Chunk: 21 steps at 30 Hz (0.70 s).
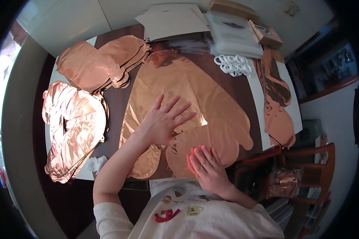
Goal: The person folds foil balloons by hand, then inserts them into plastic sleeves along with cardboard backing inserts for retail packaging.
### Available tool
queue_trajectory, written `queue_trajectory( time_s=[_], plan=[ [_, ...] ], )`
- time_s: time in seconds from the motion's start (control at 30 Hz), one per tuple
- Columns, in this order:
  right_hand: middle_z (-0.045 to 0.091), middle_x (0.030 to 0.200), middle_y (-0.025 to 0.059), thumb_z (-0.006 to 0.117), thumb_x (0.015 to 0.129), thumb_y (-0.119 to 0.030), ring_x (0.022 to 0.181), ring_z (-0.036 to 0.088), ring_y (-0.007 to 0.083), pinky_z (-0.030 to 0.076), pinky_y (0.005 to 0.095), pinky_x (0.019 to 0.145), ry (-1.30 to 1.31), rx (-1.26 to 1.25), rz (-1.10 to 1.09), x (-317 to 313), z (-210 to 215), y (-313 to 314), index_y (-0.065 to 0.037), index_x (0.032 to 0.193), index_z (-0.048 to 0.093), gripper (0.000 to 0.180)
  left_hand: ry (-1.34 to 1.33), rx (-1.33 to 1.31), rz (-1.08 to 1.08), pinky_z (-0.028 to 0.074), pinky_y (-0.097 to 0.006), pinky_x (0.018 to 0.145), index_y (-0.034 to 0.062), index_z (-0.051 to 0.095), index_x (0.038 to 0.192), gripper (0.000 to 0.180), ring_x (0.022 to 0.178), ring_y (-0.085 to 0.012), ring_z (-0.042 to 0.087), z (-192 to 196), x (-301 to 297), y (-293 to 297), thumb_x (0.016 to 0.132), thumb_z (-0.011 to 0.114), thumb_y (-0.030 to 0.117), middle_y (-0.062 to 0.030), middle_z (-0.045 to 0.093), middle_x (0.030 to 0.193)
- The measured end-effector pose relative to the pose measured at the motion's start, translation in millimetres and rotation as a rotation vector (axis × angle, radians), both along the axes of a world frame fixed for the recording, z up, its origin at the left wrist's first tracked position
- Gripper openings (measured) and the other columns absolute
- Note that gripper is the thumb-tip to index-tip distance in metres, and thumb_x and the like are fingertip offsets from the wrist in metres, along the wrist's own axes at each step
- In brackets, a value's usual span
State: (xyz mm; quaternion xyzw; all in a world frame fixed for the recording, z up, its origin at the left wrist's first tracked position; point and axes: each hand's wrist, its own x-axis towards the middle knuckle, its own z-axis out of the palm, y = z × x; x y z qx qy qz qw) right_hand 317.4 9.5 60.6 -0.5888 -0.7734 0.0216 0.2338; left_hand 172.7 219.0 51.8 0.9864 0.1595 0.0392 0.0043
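A large flat foil balloon (169, 85), rose gold and uninflated, is spread over the middle of the table with its lower part folded over. My left hand (161, 121) lies on it with fingers spread and holds nothing. Closer to the table's front edge, my right hand (208, 165) rests on the folded part, fingers nearly straight and close together. Under those fingers is a bright orange object (191, 162), pressed against the foil; its kind is mostly hidden by the hand.
Stacks of flat foil balloons (95, 63) and shiny foil balloons (85, 131) fill the left side. At right lies more folded foil (277, 115). White rings (233, 65), clear plastic bags (231, 34), white sheets (171, 20) and a cardboard box (266, 34) stand behind. A wooden chair (327, 167) is at right.
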Motion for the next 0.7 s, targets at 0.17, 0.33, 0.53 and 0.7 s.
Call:
queue_trajectory(
  time_s=[0.17, 0.33, 0.53, 0.7],
  plan=[
    [0.039, 0.144, 0.0093, 0.052, 0.088, -0.019, 0.136, 0.031, 0.0284, 0.021, 0.0465, 0.111, -0.135, -0.107, 0.099, 4, -3, 2, -0.015, 0.132, 0.05, 0.044, 0.043, -0.057, 0.012, 0.016, -0.06, 0.109, 0.0306, 0.028, 0.144, 0.087, 0.138, -0.0297, 0.025, 8, 0, -1, 0.068, 0.069, 0.039, -0.0023, 0.029, 0.149],
    [0.041, 0.142, 0.0075, 0.049, 0.088, -0.02, 0.135, 0.033, 0.0265, 0.02, 0.0466, 0.112, -0.141, -0.128, 0.183, 8, -5, 7, -0.019, 0.131, 0.051, 0.043, -0.023, -0.148, 0.003, 0.015, -0.058, 0.109, 0.0296, 0.028, 0.144, 0.082, 0.138, -0.0312, 0.024, 7, 0, 0, 0.071, 0.064, 0.032, -0.001, 0.026, 0.151],
    [0.048, 0.136, 0.0056, 0.051, 0.087, -0.02, 0.133, 0.037, 0.0246, 0.023, 0.0466, 0.111, -0.122, -0.156, 0.22, 8, -2, 10, -0.021, 0.123, 0.057, 0.037, -0.055, -0.015, 0.001, 0.015, -0.059, 0.108, 0.0284, 0.033, 0.143, 0.066, 0.136, -0.0327, 0.026, -6, -1, 1, 0.084, 0.045, 0.056, -0.0021, 0.028, 0.15],
    [0.051, 0.133, 0.0046, 0.053, 0.086, -0.02, 0.132, 0.038, 0.0236, 0.024, 0.0472, 0.11, -0.107, -0.158, 0.213, 8, -3, 10, -0.021, 0.119, 0.06, 0.034, -0.119, -0.061, -0.019, 0.017, -0.059, 0.108, 0.028, 0.038, 0.14, 0.067, 0.136, -0.0314, 0.028, -4, -1, 5, 0.085, 0.034, 0.065, -0.0036, 0.036, 0.145]
  ],
)
